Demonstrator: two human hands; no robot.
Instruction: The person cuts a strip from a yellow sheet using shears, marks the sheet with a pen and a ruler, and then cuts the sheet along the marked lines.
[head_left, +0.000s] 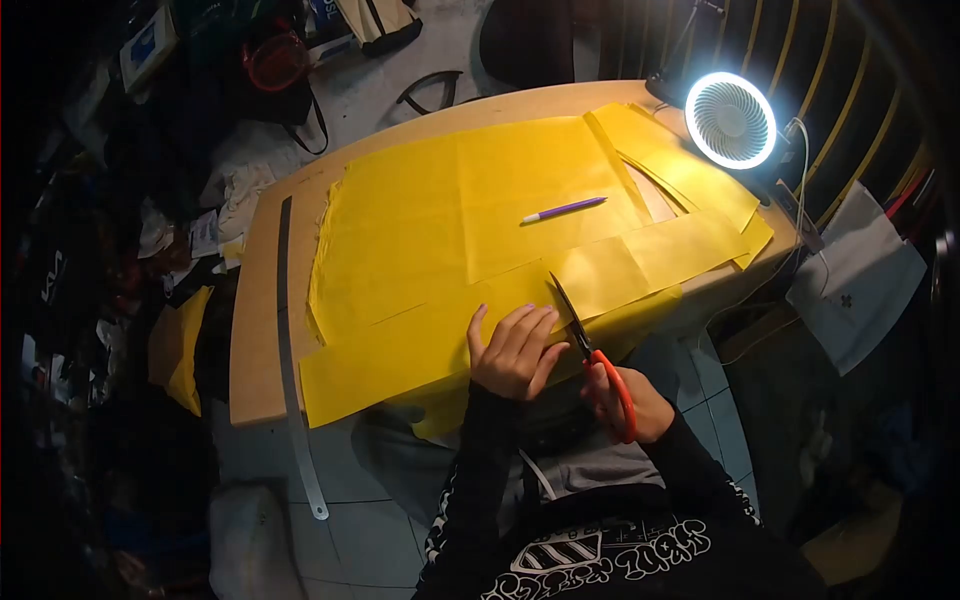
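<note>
My right hand (pixel 637 399) grips a pair of scissors (pixel 618 392) by the red-orange handles. Their dark blades point up and left, lying at the edge of a yellow sheet strip (pixel 400 345) near the table's front. Flat on that strip rests my left hand (pixel 515 348), fingers spread, just left of the blades. Right of the blades lies another yellow piece (pixel 600 275). Behind the strip a large yellow sheet (pixel 400 200) covers much of the table, and a purple pen (pixel 565 210) with a white end lies on it.
A long metal ruler (pixel 288 350) lies along the left side of the wooden table (pixel 262 330), overhanging its front edge. At the back right stands a lit ring-shaped fan lamp (pixel 730 120) beside more folded yellow sheets (pixel 690 165). A white cable (pixel 803 165) hangs at the right.
</note>
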